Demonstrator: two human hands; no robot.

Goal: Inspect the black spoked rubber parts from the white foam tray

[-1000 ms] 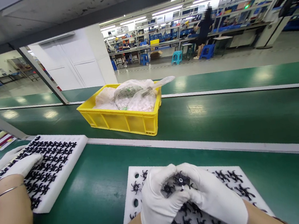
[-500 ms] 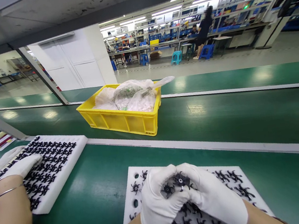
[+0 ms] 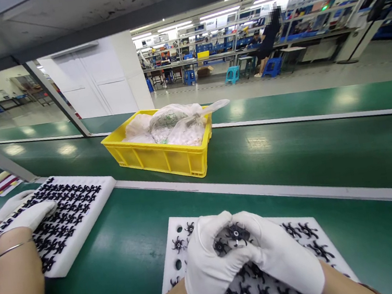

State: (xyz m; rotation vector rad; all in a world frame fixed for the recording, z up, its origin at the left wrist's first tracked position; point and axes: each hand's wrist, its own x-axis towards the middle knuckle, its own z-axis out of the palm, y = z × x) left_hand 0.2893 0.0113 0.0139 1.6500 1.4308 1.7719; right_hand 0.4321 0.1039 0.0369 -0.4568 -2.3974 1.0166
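Note:
My left hand (image 3: pixel 206 265) and my right hand (image 3: pixel 283 257), both in white gloves, meet over a white foam tray (image 3: pixel 166 264). Their fingers curl together into a ring, fingertips touching. Within that ring a small black bladed impeller (image 3: pixel 236 233) with a light centre is pinched between both hands, raised over the tray. Another black impeller (image 3: pixel 220 246) shows just left of it, sitting lower. More of these curved-blade impellers fill the tray around and below my hands, and a few round holes (image 3: pixel 178 265) show at its left side. My palms and gloves hide the tray's middle.
A yellow crate (image 3: pixel 161 160) holding plastic bags (image 3: pixel 174 123) stands on the green belt beyond a pale rail (image 3: pixel 260 190). At left, a co-worker's gloved hands (image 3: pixel 32 216) rest over another foam tray (image 3: pixel 83 226) of impellers. A grey shelf (image 3: pixel 90 16) hangs overhead.
Both hands keep nearly the same pose around the impeller, with only slight finger movement. The whole view has shifted very slightly; the co-worker's hands stay over the left tray.

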